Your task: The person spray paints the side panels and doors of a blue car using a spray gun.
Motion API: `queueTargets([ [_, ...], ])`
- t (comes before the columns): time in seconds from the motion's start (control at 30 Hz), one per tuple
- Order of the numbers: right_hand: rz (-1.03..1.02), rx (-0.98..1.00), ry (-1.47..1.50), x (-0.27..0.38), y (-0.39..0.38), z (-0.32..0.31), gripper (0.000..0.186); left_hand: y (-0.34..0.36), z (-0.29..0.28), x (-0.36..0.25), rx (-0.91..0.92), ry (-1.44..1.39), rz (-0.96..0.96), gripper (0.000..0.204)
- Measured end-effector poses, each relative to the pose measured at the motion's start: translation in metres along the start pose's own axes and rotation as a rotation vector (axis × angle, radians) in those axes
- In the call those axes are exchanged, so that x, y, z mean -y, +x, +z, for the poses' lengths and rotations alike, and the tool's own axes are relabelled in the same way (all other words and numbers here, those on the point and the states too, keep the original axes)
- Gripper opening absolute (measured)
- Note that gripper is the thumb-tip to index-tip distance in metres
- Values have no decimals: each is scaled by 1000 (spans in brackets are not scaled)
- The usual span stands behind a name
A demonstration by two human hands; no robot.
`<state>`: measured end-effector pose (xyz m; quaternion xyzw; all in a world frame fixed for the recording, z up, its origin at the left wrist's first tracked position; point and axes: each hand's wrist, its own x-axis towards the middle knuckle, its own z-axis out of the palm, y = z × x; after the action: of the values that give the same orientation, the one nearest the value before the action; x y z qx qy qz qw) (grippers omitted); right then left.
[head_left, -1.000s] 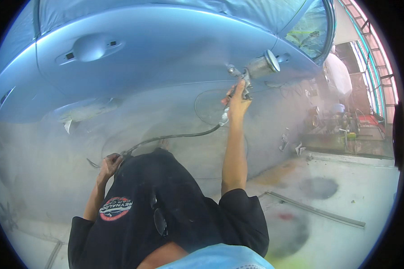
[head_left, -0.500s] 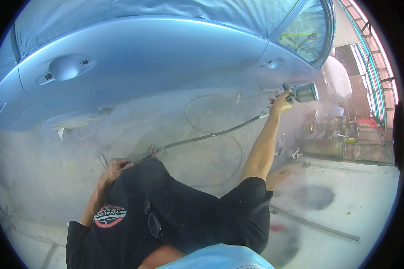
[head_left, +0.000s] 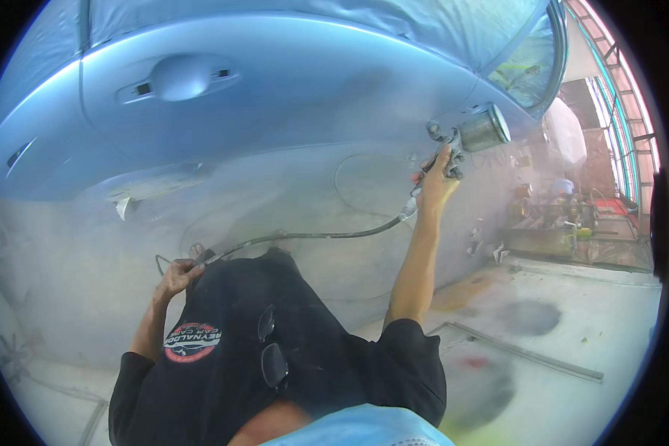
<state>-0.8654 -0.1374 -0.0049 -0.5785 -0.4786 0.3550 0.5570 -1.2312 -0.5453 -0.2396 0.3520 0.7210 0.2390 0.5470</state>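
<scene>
Floor (head_left: 74,297): grey, hazy, paler and dark-smudged at right. Car (head_left: 290,97): blue, across the far side, film over its upper part. Bench (head_left: 535,240): at right, cluttered. Hose (head_left: 312,236): dark, curved, between both hands. Spray gun (head_left: 472,136): silver, near the car's lower edge. Right grip (head_left: 440,180): closed around the spray gun's handle. Left grip (head_left: 178,278): closed on the hose.

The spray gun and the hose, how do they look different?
The spray gun is silvery grey, but the hose is dark. The spray gun is chunky with a round cup; the hose is long, thin and curved. The right hand grips the spray gun, while the left hand holds the hose. Both are held, and the hose leads up to the spray gun.
</scene>
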Motion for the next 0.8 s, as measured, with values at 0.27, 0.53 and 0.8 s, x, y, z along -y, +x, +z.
queueTargets([
  [0.27,69,121,-105,32,-170,95,40,-39,-73,105,-93,-26,-29,41],
  [0.53,79,252,-111,76,-303,182,34,-67,-109,172,-114,-88,-60,37],
  [0.8,153,499,118,107,-385,225,38,-82,-120,199,-158,-185,-53,37],
])
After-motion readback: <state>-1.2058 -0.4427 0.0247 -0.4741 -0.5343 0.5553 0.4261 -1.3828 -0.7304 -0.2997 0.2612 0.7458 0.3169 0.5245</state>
